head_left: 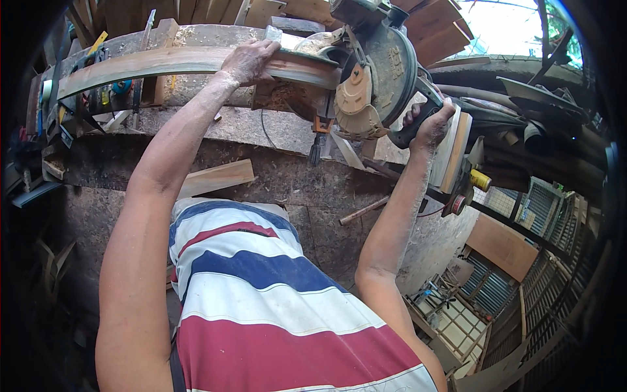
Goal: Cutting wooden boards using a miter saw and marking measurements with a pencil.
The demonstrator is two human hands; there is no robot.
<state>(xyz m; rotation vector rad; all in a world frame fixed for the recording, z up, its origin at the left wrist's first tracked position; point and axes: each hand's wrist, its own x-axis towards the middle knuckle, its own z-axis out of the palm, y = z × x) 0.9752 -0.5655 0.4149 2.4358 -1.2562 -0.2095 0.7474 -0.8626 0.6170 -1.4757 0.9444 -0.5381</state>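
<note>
My left hand is closed over a long wooden board, near its right end. The board lies along the bench, and its right end meets the miter saw. My right hand is wrapped round the saw's dark handle. A sawdust-covered guard hides most of the blade, so I cannot tell whether the blade touches the wood. Below the board, an orange clamp with a black knob sticks out from the saw's base.
Hand tools, among them a yellow-edged one, lie at the bench's left end. Offcuts rest below, including a pale plank. Stacked boards and a yellow can stand right of the saw. Sawdust coats the bench.
</note>
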